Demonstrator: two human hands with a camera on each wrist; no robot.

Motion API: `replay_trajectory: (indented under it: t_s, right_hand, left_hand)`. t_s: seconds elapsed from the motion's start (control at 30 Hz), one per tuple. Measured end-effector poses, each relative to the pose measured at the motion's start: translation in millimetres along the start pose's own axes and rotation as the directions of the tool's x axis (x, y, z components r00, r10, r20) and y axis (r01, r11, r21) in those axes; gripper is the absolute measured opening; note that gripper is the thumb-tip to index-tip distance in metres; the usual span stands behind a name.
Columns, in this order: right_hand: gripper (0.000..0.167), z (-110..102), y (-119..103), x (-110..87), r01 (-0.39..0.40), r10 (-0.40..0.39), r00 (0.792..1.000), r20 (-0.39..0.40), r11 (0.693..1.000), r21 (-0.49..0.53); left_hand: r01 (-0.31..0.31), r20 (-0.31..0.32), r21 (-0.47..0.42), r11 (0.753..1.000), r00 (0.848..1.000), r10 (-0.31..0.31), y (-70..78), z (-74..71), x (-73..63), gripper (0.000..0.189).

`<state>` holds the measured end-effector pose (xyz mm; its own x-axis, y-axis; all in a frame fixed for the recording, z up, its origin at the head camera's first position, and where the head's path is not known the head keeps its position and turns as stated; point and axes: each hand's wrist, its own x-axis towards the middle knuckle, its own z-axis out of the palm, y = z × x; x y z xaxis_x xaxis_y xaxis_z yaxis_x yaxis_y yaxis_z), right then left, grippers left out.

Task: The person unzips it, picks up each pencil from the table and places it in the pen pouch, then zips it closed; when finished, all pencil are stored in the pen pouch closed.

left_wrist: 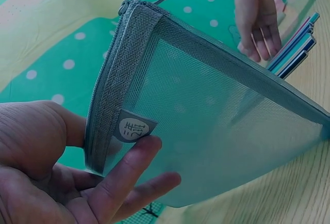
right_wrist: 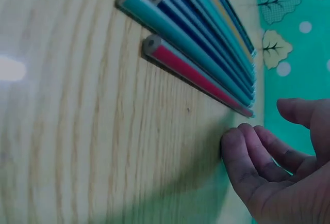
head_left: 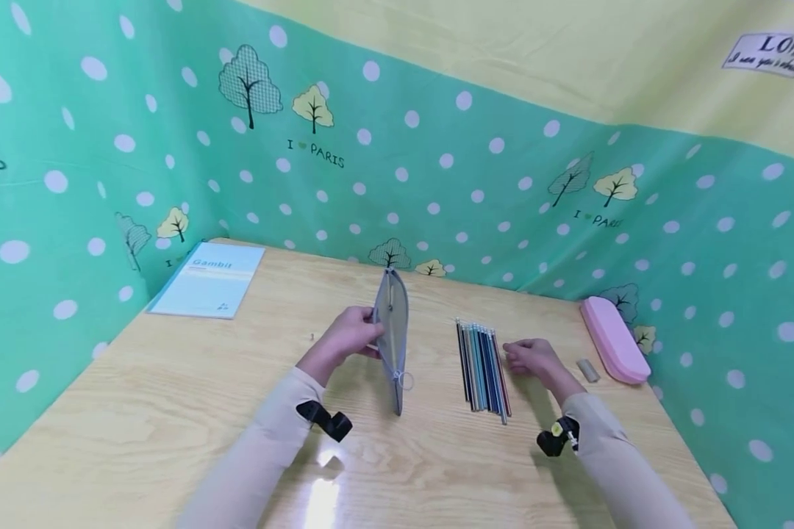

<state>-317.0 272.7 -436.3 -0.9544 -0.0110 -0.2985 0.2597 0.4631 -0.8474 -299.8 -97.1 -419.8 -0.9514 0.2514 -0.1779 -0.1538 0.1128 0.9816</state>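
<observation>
My left hand [head_left: 352, 334] holds a grey mesh zipper pouch [left_wrist: 206, 110] on edge above the table, thumb on one side and fingers on the other. A ring hangs from the zipper pull [head_left: 405, 380] at the pouch's near end. To the right of it lies a row of pencils [head_left: 481, 371], mostly blue, teal and dark, with a red pencil [right_wrist: 196, 74] at the right edge. Just beside that red one is my right hand [head_left: 532, 358], its fingers loosely bent and nothing in them. In the right wrist view a small gap separates the fingertips from the pencils.
A pink pencil case [head_left: 614, 339] lies at the table's right edge, with a grey eraser [head_left: 587, 370] next to it. At the back left is a pale blue notebook [head_left: 208, 283]. A tiny object [head_left: 312, 336] lies left of the pouch. Patterned green cloth [head_left: 344, 198] hangs around the table.
</observation>
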Motion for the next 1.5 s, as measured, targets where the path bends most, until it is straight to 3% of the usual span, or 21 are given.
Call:
replay_trajectory:
  t_s: [0.2,0.33,0.5,0.73,0.8,0.9,1.0,1.07,1.17,1.3,1.5]
  right_hand:
    - [0.041,4.2,0.1,10.8,-0.006,-0.006,0.996,-0.09,0.991,-0.137]
    - [0.033,7.0,3.5,15.4,0.007,-0.048,0.989,-0.142,0.962,-0.274]
    - [0.023,11.5,4.4,19.0,0.001,-0.07,0.984,-0.161,0.919,-0.395]
    - [0.02,18.8,-1.7,21.1,0.058,-0.155,0.976,-0.151,0.86,-0.507]
    - [0.021,18.4,-0.7,20.9,0.053,-0.15,0.977,-0.154,0.862,-0.503]
    - [0.029,13.6,2.3,19.5,0.035,-0.096,0.986,-0.138,0.922,-0.385]
    - [0.038,5.9,3.5,15.4,0.021,-0.04,0.993,-0.107,0.985,-0.17]
    - [0.044,0.5,2.2,11.9,0.029,-0.032,0.996,-0.087,0.999,-0.028]
    - [0.051,-4.1,-3.5,7.0,0.064,-0.056,0.997,-0.055,0.986,0.155]
    - [0.059,-3.6,-13.3,2.0,0.106,-0.106,0.994,-0.018,0.935,0.338]
    - [0.073,-0.4,-26.1,-10.7,0.166,-0.177,0.984,-0.024,0.852,0.496]
  left_hand:
    - [-0.006,0.008,-0.001,1.0,1.0,0.006,6.4,-3.4,-1.2,0.049]
    - [-0.008,0.017,0.002,1.0,1.0,0.008,5.9,-4.0,-0.4,0.05]
    - [-0.004,0.02,0.005,1.0,1.0,0.004,2.8,-4.8,-1.0,0.047]
    - [-0.003,0.014,0.006,1.0,1.0,0.003,2.7,-7.1,-5.0,0.046]
    - [-0.006,0.02,0.007,1.0,1.0,0.006,2.6,-7.2,-5.2,0.046]
    - [-0.009,0.029,0.002,1.0,1.0,0.009,2.6,-6.4,-4.8,0.045]
    - [-0.017,0.039,0.006,1.0,0.999,0.017,2.9,-5.4,-4.7,0.045]
    - [-0.019,0.043,0.008,1.0,0.999,0.019,3.0,-4.5,-4.7,0.045]
    - [-0.014,0.043,0.01,1.0,0.999,0.014,3.2,-4.6,-5.2,0.044]
    - [-0.005,0.036,0.006,1.0,0.999,0.005,3.3,-6.5,-6.3,0.045]
    - [-0.002,0.039,0.003,1.0,0.999,0.001,3.3,-5.0,-6.2,0.046]
